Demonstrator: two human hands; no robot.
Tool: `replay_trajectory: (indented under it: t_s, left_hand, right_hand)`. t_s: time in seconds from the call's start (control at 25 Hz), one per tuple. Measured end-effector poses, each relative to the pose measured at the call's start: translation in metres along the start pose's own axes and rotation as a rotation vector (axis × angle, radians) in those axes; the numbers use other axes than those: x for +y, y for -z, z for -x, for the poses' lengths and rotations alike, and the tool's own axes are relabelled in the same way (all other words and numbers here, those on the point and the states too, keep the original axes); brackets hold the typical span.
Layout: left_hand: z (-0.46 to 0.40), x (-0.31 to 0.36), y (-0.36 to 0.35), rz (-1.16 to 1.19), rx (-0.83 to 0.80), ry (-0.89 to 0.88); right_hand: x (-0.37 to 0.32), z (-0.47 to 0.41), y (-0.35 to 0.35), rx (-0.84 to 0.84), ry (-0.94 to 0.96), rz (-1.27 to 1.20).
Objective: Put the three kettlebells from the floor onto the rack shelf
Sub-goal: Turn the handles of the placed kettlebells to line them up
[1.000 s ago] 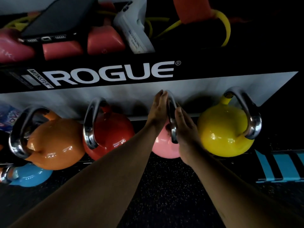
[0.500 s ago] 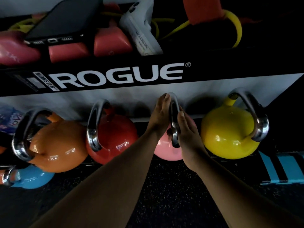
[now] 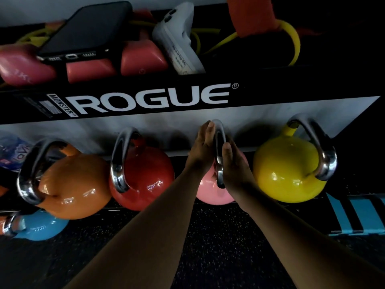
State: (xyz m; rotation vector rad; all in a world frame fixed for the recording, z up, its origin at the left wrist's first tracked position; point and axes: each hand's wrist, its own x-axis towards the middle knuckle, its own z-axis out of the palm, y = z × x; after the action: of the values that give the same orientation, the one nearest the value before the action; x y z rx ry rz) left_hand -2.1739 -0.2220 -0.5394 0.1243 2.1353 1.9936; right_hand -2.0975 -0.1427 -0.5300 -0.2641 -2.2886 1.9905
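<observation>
A pink kettlebell [image 3: 210,195] sits in the row on the low rack shelf [image 3: 179,161], between a red kettlebell [image 3: 145,174] and a yellow kettlebell [image 3: 287,167]. Its steel handle points up at me. My left hand [image 3: 203,149] lies flat against the handle's left side with straight fingers. My right hand [image 3: 235,167] presses the handle's right side, so the handle is clamped between both palms. An orange kettlebell [image 3: 77,188] stands at the left end of the row. Lower left, partly under the orange one, is a blue kettlebell [image 3: 39,228].
The black ROGUE beam [image 3: 145,101] runs just above the kettlebell handles. On the shelf above it lie a phone [image 3: 87,32], a white device [image 3: 179,42], pink dumbbells [image 3: 141,59] and yellow bands. A blue-striped object [image 3: 358,215] is at the right, over black speckled floor [image 3: 208,247].
Both hands stay on the pink kettlebell's handle. Only my view has shifted slightly, so the rack sits a little lower and further right in frame.
</observation>
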Motion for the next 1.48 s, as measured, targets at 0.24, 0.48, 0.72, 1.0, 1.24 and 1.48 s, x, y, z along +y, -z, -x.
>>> replay_trajectory:
  t_s: [0.24, 0.48, 0.72, 1.0, 1.24, 1.48]
  left_hand:
    - [-0.001, -0.005, 0.004, 0.031, 0.007, 0.027]
    - [0.002, 0.000, 0.002, 0.026, -0.005, 0.033]
    - [0.000, 0.005, 0.010, -0.115, -0.055, 0.051]
    - [0.021, 0.052, 0.025, -0.892, -0.028, -0.393]
    - [0.073, 0.088, -0.005, -1.404, -0.347, -0.619]
    - [0.117, 0.103, -0.037, -1.511, -0.261, -0.437]
  right_hand:
    - [-0.001, 0.002, 0.001, -0.017, -0.001, -0.023]
    - [0.003, -0.001, 0.002, -0.023, 0.002, -0.031]
    - [-0.009, -0.001, 0.005, -0.044, -0.090, 0.007]
    - [-0.034, -0.003, 0.070, -0.043, 0.047, 0.539]
    - [-0.043, 0.021, 0.139, -0.022, 0.197, 0.846]
    - [-0.067, 0.052, 0.200, -0.062, 0.333, 1.045]
